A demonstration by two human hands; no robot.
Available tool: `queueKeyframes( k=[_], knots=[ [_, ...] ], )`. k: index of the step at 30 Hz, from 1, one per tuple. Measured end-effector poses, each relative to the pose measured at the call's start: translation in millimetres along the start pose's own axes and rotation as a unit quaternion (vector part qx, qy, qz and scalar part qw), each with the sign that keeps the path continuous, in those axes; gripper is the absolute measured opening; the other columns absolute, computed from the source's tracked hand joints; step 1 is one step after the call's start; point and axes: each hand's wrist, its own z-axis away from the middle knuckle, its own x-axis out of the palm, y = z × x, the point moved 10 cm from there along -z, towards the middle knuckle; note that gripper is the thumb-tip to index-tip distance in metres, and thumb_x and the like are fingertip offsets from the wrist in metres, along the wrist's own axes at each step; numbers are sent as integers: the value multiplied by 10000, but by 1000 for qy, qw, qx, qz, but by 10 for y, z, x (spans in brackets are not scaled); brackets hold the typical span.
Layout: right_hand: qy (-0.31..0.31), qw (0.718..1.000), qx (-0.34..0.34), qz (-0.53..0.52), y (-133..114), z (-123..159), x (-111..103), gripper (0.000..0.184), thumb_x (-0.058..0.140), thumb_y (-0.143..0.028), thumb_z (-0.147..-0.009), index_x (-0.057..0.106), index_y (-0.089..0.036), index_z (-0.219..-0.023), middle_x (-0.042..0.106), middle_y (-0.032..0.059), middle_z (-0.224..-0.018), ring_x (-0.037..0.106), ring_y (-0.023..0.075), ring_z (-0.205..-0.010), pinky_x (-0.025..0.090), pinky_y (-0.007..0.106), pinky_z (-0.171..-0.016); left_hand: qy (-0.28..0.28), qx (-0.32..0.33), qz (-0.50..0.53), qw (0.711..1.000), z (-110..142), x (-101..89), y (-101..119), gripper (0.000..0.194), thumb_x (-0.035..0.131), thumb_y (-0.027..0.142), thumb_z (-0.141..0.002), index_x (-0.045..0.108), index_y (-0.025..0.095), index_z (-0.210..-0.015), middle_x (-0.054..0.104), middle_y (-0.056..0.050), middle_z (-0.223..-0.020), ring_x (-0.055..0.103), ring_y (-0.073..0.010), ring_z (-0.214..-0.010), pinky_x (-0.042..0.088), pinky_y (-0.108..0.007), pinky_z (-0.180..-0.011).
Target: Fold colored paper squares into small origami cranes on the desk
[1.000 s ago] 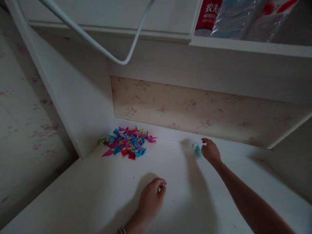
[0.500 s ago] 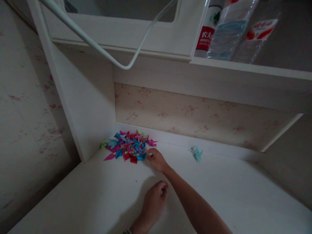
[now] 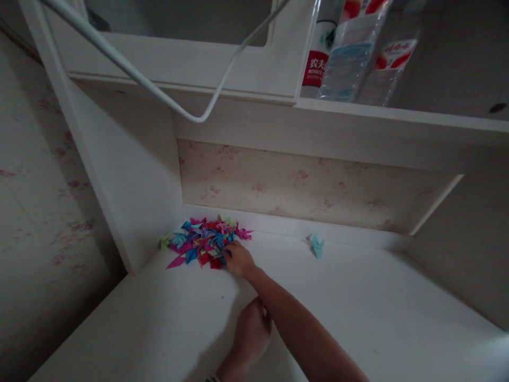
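A heap of small folded paper cranes in pink, red, blue, purple and green lies in the back left corner of the white desk. My right hand touches the heap's right edge, its fingers bent in a pinch among blue and red pieces. Whatever is between those fingertips is hidden. Closer to me, my left hand is closed just above the desk, partly behind my right forearm. I cannot make out what its curled fingers hold. One pale turquoise paper crane sits apart, to the right of the heap.
The white desktop meets a side panel on the left and a back ledge. Overhead, a white cable hangs down in front of the cabinet. Plastic bottles stand on the shelf at upper right.
My right hand has moved a little left, from beside the heap onto its edge. My left hand stays closed in about the same place. The camera view has shifted slightly.
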Motion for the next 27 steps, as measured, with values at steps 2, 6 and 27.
queueKeyframes(
  k=[2, 6, 27],
  knots=[
    [-5, 1000, 4, 11, 4, 23, 5, 285, 451, -273, -856, 678, -243, -1025, 569, 62, -1193, 617, 209, -893, 469, 349, -822, 10, 41, -24, 999, 2, -14, 62, 205, 462, 163, -794, 619, 171, -925, 689, -112, -961, 631, -247, -915, 418, -278, -759],
    [1, 1000, 9, 12, 18, 52, -28, 271, 482, -285, -836, 695, -248, -999, 566, 59, -1203, 622, 210, -843, 483, 371, -794, 22, 65, -48, 996, 5, -23, 83, 229, 441, 158, -803, 624, 169, -941, 696, -107, -914, 647, -234, -838, 425, -272, -706],
    [217, 843, 112, -480, 951, 2090, -783, 213, 619, -382, -811, 720, -227, -917, 573, 43, -960, 467, 62, -468, 353, 223, -416, 11, 36, 104, 994, 11, -12, 123, 416, 431, 521, -850, 580, 182, -1039, 625, -33, -861, 506, -111, -510, 361, -214, -432]
  ],
)
